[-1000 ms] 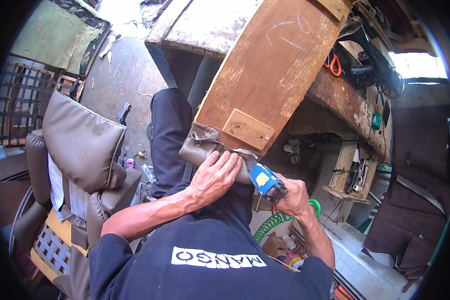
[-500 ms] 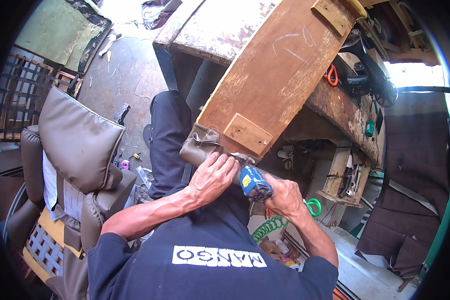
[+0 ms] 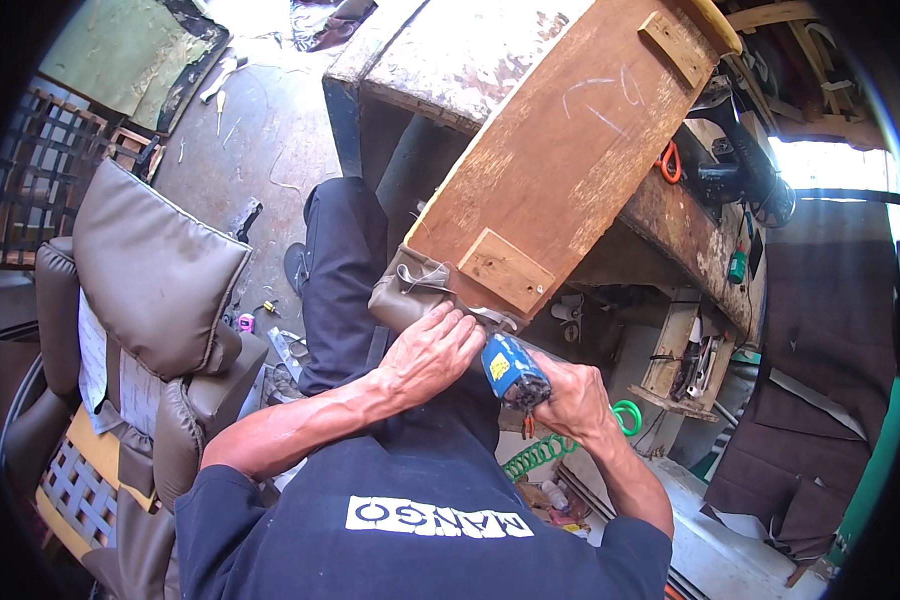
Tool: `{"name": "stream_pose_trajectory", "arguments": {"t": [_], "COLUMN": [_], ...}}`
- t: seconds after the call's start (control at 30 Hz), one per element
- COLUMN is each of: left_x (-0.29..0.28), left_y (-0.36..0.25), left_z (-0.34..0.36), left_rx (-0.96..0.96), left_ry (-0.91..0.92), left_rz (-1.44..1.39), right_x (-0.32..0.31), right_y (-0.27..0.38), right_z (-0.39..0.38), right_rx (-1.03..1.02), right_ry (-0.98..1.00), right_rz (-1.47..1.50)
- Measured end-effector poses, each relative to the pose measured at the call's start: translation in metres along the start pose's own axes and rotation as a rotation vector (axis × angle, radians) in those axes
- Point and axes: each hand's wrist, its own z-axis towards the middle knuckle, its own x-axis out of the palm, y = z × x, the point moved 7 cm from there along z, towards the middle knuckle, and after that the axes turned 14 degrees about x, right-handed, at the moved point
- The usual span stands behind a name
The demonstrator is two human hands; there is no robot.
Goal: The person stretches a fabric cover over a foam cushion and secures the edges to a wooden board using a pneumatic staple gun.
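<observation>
My left hand point(image 3: 430, 355) presses its closed fingers on taupe upholstery material point(image 3: 405, 300) wrapped over the near end of a long plywood board point(image 3: 560, 180). The board has small wooden blocks point(image 3: 500, 268) on its face and pale chalk marks. In my right hand point(image 3: 570, 395) is a blue pneumatic staple gun point(image 3: 508, 368), its nose against the material just right of my left fingers. A green coiled hose point(image 3: 535, 458) runs below that hand. The board's far part rests over a worn bench point(image 3: 440, 70).
A taupe recliner chair point(image 3: 155, 265) stands at left, near scattered floor tools point(image 3: 246, 321). At right are a black sewing machine point(image 3: 740, 160), orange-handled scissors point(image 3: 670, 160), a wooden tool box point(image 3: 670, 370) and hanging dark brown fabric point(image 3: 810, 390). A webbed frame point(image 3: 45, 170) leans at upper left.
The board has shifted slightly right in view, with the bench. My right hand and staple gun have moved a little leftward, closer to my left fingers, which stay on the material.
</observation>
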Motion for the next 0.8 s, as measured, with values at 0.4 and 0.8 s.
{"name": "stream_pose_trajectory", "arguments": {"t": [0.4, 0.8], "left_x": [-0.019, -0.008], "left_y": [0.003, 0.016], "left_z": [-0.034, -0.018], "left_rx": [0.258, 0.146], "left_ry": [-0.101, 0.027], "left_rz": [0.177, 0.191], "right_x": [0.003, 0.003], "right_y": [0.004, 0.024], "right_z": [0.006, 0.011], "right_rx": [0.106, 0.040], "right_ry": [0.014, 0.002], "right_rz": [-0.140, -0.096]}}
